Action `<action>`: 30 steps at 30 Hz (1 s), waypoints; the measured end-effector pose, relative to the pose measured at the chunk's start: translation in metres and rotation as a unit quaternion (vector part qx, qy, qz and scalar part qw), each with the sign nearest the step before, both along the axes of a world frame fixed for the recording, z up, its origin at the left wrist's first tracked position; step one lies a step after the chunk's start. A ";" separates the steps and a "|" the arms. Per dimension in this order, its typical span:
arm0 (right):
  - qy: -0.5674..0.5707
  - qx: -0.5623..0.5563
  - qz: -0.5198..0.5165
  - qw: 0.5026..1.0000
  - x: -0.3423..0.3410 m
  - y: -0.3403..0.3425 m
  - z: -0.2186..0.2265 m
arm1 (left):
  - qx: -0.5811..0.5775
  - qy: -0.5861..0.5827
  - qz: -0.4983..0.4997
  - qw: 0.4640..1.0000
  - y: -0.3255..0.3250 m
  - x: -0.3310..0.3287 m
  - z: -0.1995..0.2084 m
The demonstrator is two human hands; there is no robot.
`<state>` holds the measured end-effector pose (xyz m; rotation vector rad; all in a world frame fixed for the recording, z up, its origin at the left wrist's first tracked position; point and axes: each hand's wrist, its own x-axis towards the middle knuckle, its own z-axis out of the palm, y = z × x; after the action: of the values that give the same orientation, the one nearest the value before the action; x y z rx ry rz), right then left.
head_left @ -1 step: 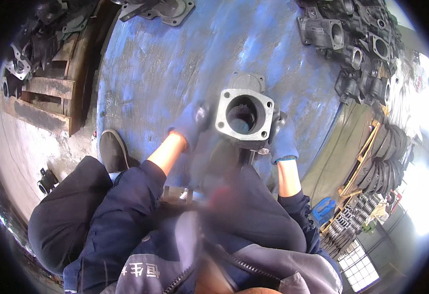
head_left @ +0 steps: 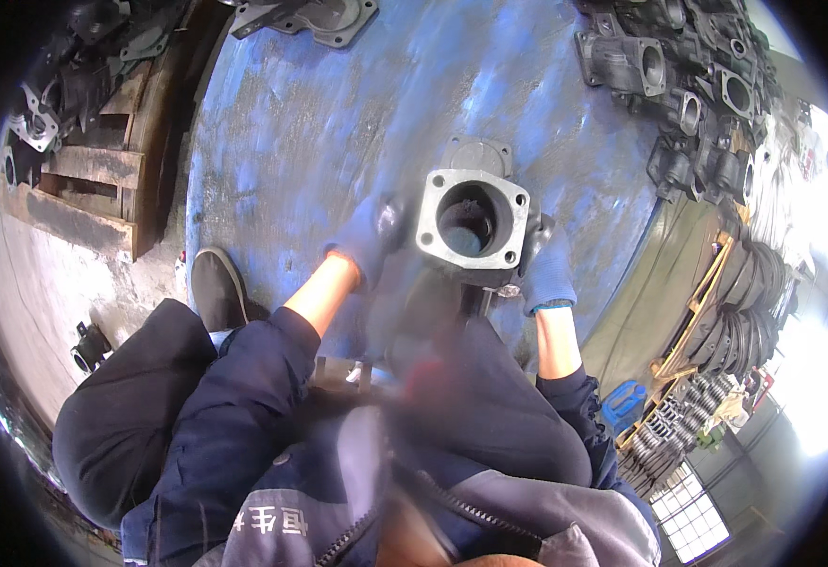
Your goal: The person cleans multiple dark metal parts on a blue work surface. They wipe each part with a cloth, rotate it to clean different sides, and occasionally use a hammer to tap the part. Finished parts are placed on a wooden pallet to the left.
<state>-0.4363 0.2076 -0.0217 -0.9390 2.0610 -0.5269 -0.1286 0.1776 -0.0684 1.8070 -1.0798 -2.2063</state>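
1. Two hands in blue gloves with dark palms show in the head view, both raised over a broad table (head_left: 310, 123) whose blue surface is scuffed and streaked with grey.
2. The grey metal casting (head_left: 502, 215) is between them, nearer the right one. Its pale, square-shaped flange with rounded corners faces up toward the camera, with a hole near each corner and a wide round bore in the middle.
3. Just past its far edge sits a darker flange (head_left: 480, 156); whether the two are one piece, I cannot tell.
4. The right hand (head_left: 546, 260) is closed in against the casting's right side, its bent fingers touching the metal below the flange.
5. The left hand (head_left: 367, 236) is beside the casting's left side, fingers curled inward. A dark blur fills the space between, so I cannot tell whether it grips anything.
6. At the table's far edge lies a dark casting group (head_left: 334, 19); a heap of similar parts (head_left: 650, 71) covers the far right corner.
7. To the left, more dark parts (head_left: 83, 76) are piled on a wooden pallet (head_left: 88, 168).
8. Nearer, a dark shoe (head_left: 218, 288) stands by the table's left side, and a small black fitting (head_left: 90, 348) is on the floor.
9. On the lower right lies a blue plastic object (head_left: 625, 406).
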 end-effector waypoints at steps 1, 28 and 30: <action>0.040 -0.002 0.026 0.999 -0.002 0.001 -0.003 | 0.027 0.016 0.016 0.999 0.001 0.001 -0.004; 0.177 0.096 0.176 0.964 0.061 -0.055 0.088 | 0.008 0.066 0.014 0.998 -0.015 0.008 0.002; 0.202 0.130 0.185 0.953 0.060 -0.057 0.083 | -0.002 0.064 0.015 0.998 -0.011 0.009 -0.004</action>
<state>-0.3763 0.1511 0.0613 -1.3122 2.1591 0.1485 -0.1201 0.1668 -0.0725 1.6445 -1.0238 -2.2645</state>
